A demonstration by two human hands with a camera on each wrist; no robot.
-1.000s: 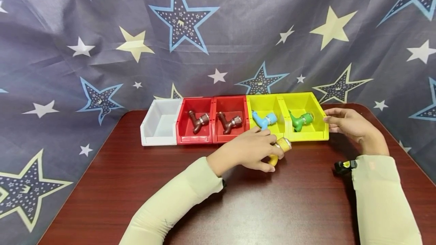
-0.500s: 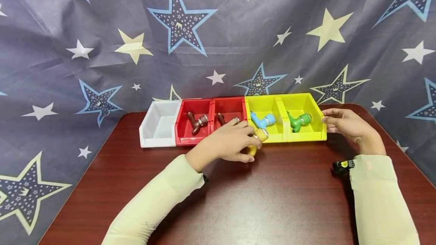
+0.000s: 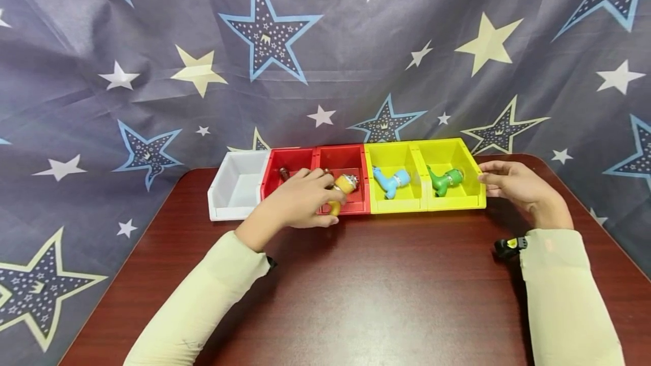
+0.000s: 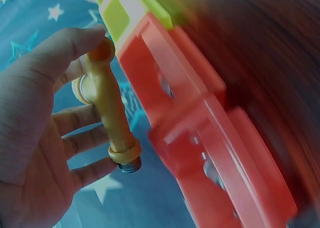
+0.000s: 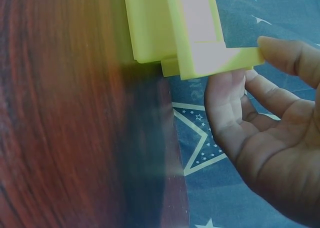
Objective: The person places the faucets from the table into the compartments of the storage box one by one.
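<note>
My left hand (image 3: 300,201) holds a yellow plastic tap (image 4: 111,105) with a threaded end, above the front of the right red bin (image 3: 362,207). In the left wrist view the thumb and fingers pinch the tap's body. A brown tap (image 3: 284,173) lies in the left red bin (image 3: 295,151), mostly hidden by this hand; the brown tap in the right red bin is nearly covered. At the row's right end, my right hand (image 3: 526,188) pinches the side wall of the outer yellow bin (image 5: 220,63) between thumb and fingers.
A blue tap (image 3: 391,181) lies in the inner yellow bin (image 3: 396,205), and a green tap (image 3: 447,181) in the outer one. The white bin (image 3: 236,213) ends the row on the left. All stand on a dark red wooden table (image 3: 386,287) before a starry cloth (image 3: 325,61).
My left hand has moved left with the yellow tap, from in front of the yellow bins to over the red ones. The right hand keeps its place on the outer yellow bin.
</note>
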